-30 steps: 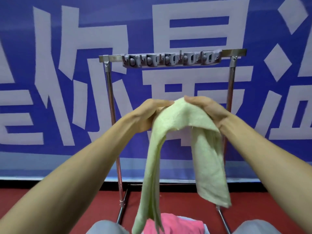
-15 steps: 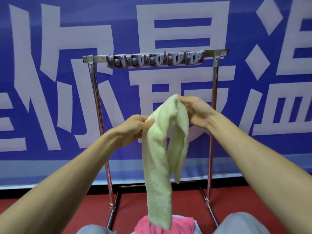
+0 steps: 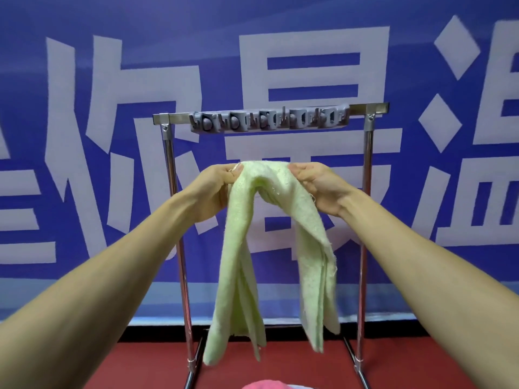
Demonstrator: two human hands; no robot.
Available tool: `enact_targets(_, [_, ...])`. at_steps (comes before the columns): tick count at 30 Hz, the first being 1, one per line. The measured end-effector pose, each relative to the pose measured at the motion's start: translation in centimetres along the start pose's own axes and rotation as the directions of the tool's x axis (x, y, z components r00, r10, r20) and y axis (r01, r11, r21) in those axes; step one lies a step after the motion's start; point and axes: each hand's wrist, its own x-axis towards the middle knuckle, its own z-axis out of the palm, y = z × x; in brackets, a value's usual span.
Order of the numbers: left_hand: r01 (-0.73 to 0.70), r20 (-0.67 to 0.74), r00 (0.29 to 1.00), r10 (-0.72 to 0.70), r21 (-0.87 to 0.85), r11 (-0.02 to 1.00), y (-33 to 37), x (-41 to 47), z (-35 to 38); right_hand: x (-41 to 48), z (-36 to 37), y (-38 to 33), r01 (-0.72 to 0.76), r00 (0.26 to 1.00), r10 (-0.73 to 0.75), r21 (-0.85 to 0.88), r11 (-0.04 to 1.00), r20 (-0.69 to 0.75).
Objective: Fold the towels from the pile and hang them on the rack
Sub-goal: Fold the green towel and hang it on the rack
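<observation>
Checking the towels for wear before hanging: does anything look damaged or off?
The green towel, gripped by the left hand and right hand, is frayed: loose threads stick out beside the right hand and along its right edge. It hangs in two uneven bunches, not folded flat.

Pink cloth (image 3: 264, 384) at 6 o'clock being cut off by bottom edge; kind not showing. Rack (image 3: 368, 192) feet running off frame at 5 and 7 o'clock. Towel (image 3: 238, 248) hiding some fingers of left hand (image 3: 216, 189) and right hand (image 3: 320, 189), and covering middle of low crossbar. Grey clip strip (image 3: 269, 122) at 12 o'clock blurring, parts too small to tell. Banner (image 3: 84, 80) characters being cropped at 3 and 9 o'clock.
</observation>
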Motion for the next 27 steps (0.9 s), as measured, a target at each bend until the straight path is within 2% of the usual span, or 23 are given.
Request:
enact_targets(3, [-0.017, -0.046, 0.999, 0.015, -0.022, 1.0, 0.4, 0.4, -1.5, 1.8, 2.2, -1.0, 0.071, 0.997, -0.071, 0.124, 0.99, -0.005])
enact_targets(7, [-0.052, -0.155, 0.987, 0.045, -0.038, 0.998, 1.4, 1.0, -3.8, 6.1, 4.6, -1.3, 0.067, 0.998, -0.063, 0.288, 0.955, -0.023])
enact_targets(13, [-0.123, -0.338, 0.936, 0.095, -0.064, 0.99, 2.6, 4.1, -8.8, 14.6, 6.9, -1.5, 0.089, 0.995, -0.068, 0.32, 0.943, -0.074])
enact_targets(20, [-0.165, -0.442, 0.877, 0.189, 0.094, 0.982, 2.7, 8.4, -14.4, 22.1, 8.7, -2.2, 0.194, 0.969, -0.151, 0.225, 0.955, -0.195])
enact_targets(22, [-0.173, -0.453, 0.868, 0.204, 0.11, 0.979, 2.9, 10.0, -16.0, 24.1, 9.3, -2.6, 0.199, 0.958, -0.163, 0.136, 0.97, -0.237])
enact_targets(23, [-0.172, -0.454, 0.866, 0.211, 0.126, 0.977, 3.0, 10.7, -16.8, 25.1, 9.3, -2.9, 0.209, 0.939, -0.199, 0.003, 0.978, -0.28])
enact_targets(24, [-0.173, -0.451, 0.865, 0.222, 0.147, 0.974, 3.2, 11.5, -17.4, 26.1, 9.3, -3.2, 0.206, 0.907, -0.264, -0.2, 0.958, -0.328])
enact_targets(26, [-0.186, -0.439, 0.863, 0.252, 0.189, 0.964, 3.4, 12.7, -18.5, 28.0, 9.2, -3.8, 0.134, 0.825, -0.41, -0.571, 0.81, -0.388])
enact_targets(27, [-0.187, -0.436, 0.861, 0.262, 0.208, 0.96, 3.6, 13.2, -18.8, 28.6, 9.2, -4.0, 0.096, 0.798, -0.456, -0.662, 0.743, -0.395])
